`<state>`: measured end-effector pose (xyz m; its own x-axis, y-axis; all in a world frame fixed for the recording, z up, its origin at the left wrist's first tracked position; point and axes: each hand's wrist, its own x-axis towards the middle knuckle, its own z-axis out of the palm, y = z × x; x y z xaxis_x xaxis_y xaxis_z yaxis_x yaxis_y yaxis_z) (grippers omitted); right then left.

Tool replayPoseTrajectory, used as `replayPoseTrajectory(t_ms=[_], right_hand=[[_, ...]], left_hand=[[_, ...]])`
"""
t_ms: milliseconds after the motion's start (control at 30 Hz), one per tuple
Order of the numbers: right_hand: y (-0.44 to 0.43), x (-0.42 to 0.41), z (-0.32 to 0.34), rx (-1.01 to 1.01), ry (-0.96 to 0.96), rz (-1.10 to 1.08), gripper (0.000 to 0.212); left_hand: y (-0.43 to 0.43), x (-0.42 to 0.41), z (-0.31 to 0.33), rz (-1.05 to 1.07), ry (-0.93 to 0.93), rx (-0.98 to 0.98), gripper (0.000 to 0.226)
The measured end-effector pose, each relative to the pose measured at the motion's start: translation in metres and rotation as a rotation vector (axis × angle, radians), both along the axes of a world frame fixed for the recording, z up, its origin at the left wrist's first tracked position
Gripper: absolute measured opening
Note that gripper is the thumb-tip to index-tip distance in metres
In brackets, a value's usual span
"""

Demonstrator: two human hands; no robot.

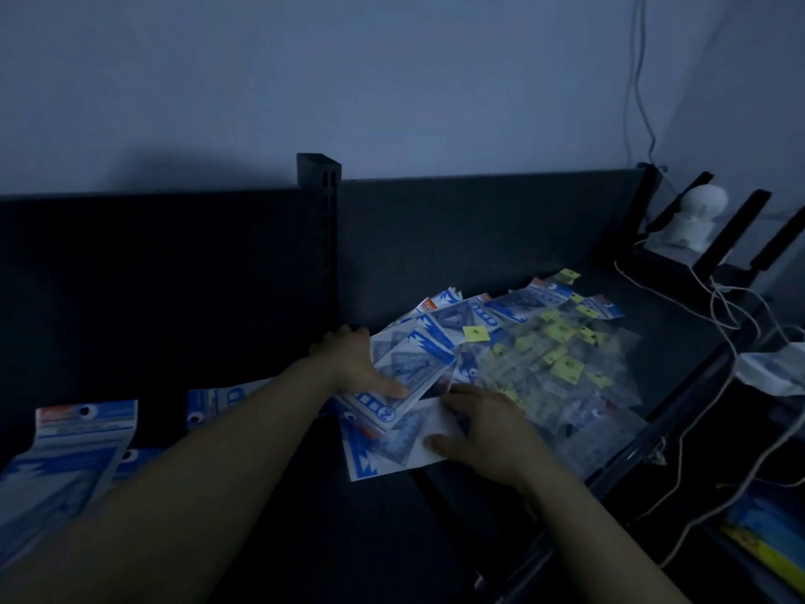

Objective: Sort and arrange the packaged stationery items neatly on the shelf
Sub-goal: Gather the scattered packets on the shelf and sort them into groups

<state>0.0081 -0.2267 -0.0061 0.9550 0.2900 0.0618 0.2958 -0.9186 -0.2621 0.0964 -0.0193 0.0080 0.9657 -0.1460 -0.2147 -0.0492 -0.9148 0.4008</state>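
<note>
2 kinds of packet are seen mixed on the shelf (679, 333): blue-and-white packets (414, 364) toward the left and clear packets (557, 364) with yellow tags toward the right, overlapped in a loose fan rather than in squared rows. A small stack of the blue-and-white packets is gripped by the left hand (353, 364), thumb on top and fingers curled over its far edge. The right hand (483, 433) is laid on the nearest of those packets, its fingers spread and fairly straight, nothing clasped.

The sorting is judged begun but far from done: the 2 kinds are yet to be separated and squared. Further packets (74, 451) are seen at the near left, in the next bay.

The shelf is dark, backed by a dark panel (479, 237) and divided by an upright post (318, 211). A white round device (701, 215) and loose cords (736, 342) are found at the far right, below a plain wall (392, 80), in dim light.
</note>
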Motion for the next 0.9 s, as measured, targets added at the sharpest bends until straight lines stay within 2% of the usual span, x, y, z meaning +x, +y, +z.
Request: replayPoseTrajectory(t_ms=[133, 267, 367, 533, 633, 700, 800, 900], right_hand=[[-0.007, 0.007, 0.0, 0.103, 0.034, 0.032, 0.052], [-0.009, 0.004, 0.006, 0.216, 0.102, 0.011, 0.052], [-0.011, 0.002, 0.006, 0.238, 0.138, -0.012, 0.05], [-0.011, -0.001, 0.007, 0.233, 0.166, 0.017, 0.046], [-0.006, -0.003, 0.008, 0.157, 0.156, 0.037, 0.045], [-0.004, -0.006, 0.01, 0.125, 0.15, 0.059, 0.044], [-0.006, -0.008, 0.01, 0.146, 0.153, 0.073, 0.04], [-0.009, -0.008, 0.008, 0.183, 0.183, 0.047, 0.047]], left_hand=[[-0.006, -0.003, 0.006, 0.009, 0.015, -0.038, 0.071], [-0.004, -0.018, 0.008, 0.052, 0.003, -0.072, 0.06], [0.003, -0.032, 0.011, 0.096, -0.001, -0.055, 0.057], [0.002, -0.061, 0.015, 0.102, 0.124, -0.024, 0.055], [-0.011, -0.075, 0.011, 0.102, 0.074, -0.015, 0.06], [-0.018, -0.08, 0.01, 0.124, 0.042, -0.032, 0.056], [-0.021, -0.083, 0.012, 0.13, 0.083, -0.098, 0.052], [-0.015, -0.084, 0.014, 0.121, 0.105, -0.08, 0.06]])
